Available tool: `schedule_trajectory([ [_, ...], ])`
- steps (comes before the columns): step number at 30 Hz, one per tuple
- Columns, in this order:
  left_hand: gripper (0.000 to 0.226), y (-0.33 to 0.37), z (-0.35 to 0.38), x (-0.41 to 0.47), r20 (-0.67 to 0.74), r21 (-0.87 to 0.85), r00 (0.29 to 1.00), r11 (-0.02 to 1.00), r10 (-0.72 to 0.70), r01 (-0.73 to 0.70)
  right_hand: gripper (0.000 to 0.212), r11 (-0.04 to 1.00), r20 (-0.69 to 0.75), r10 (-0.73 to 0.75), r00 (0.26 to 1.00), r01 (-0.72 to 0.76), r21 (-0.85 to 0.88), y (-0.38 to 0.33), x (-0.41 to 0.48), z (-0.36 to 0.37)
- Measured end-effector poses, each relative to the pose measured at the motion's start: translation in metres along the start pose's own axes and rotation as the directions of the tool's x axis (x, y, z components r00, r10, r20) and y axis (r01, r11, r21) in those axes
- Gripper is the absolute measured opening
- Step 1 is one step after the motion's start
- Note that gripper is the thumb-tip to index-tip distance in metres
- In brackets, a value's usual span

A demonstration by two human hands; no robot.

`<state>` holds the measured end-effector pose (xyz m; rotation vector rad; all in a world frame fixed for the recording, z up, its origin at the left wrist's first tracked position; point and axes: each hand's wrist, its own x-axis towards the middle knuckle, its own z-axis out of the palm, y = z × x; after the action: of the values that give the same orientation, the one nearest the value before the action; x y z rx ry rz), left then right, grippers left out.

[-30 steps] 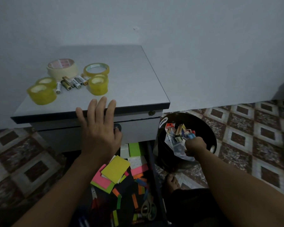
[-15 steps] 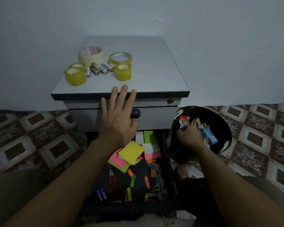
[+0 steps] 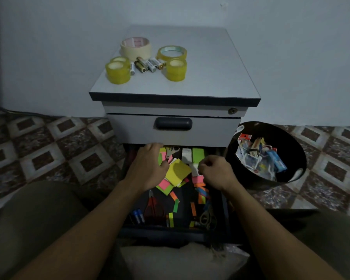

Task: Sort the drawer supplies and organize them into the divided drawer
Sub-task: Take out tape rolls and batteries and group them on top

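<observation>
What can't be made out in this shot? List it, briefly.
Head view, dim throughout:
- Left hand: fingertips tucked out of sight beneath it, so a grip on the sticky notes cannot be told.
- Right hand: curled fingers hide whether anything is pinched.
- Open drawer: rear covered by the upper drawer; dividers unseen.
- Batteries: labels too small.
- Bin: packets' print blurred.

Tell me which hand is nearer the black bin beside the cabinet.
Right. The right hand is over the open drawer, just left of the black bin. The left hand lies further left, beyond the yellow sticky-note pad.
</observation>
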<state>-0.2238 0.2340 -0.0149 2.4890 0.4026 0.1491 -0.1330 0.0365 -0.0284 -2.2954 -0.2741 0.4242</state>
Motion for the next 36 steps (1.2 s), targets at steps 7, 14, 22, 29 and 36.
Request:
schedule_trajectory([
  [7, 0.026, -0.026, 0.024, -0.006, 0.209, 0.007, 0.957, 0.979, -0.201, 0.204, 0.012, 0.999, 0.144, 0.051, 0.988, -0.049, -0.017, 0.012, -0.005, 0.029],
  [14, 0.017, -0.047, 0.046, -0.015, 0.384, 0.125, 0.867, 0.948, -0.317, 0.292, 0.021, 0.982, 0.333, 0.074, 0.940, -0.010, -0.189, 0.025, -0.008, 0.055],
  [22, 0.028, -0.069, 0.058, -0.021, 0.544, 0.288, 0.737, 0.914, -0.401, 0.285, 0.023, 0.902, 0.529, 0.098, 0.843, 0.149, -0.404, 0.043, -0.011, 0.077],
  [29, 0.045, -0.071, 0.059, -0.023, 0.516, 0.326, 0.722, 0.885, -0.462, 0.333, 0.029, 0.822, 0.546, 0.080, 0.834, 0.254, -0.509, 0.048, -0.015, 0.094],
  [36, 0.030, -0.072, 0.059, -0.025, 0.610, 0.508, 0.641, 0.851, -0.465, 0.134, 0.038, 0.556, 0.596, 0.175, 0.784, 0.421, -0.717, 0.045, -0.006, 0.085],
])
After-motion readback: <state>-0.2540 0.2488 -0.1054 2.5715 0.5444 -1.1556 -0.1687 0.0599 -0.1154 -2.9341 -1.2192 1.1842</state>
